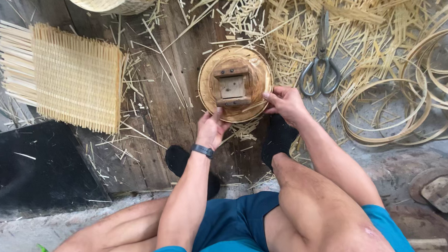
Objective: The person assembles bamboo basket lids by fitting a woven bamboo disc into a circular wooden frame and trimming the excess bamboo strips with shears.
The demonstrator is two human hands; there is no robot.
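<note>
Two hands, left hand (211, 129) at seven o'clock and right hand (285, 103) at four, are closed on the round wooden mould's (235, 83) rim, steadying it; grey scissors (320, 61) lie at two.

A floor of dark, worn wooden planks (157, 93), seen from above; on it, near the middle, a round wooden mould (235, 83) with a square block on top; to the left, a flat woven bamboo mat (76, 77) with loose strip ends; at the top edge, part of a woven basket (115, 2); to the right, a litter of bamboo splints (361, 29), metal scissors (321, 61) lying among them, and coiled bamboo hoops (394, 108); a black sheet (29, 170) at lower left.
</note>
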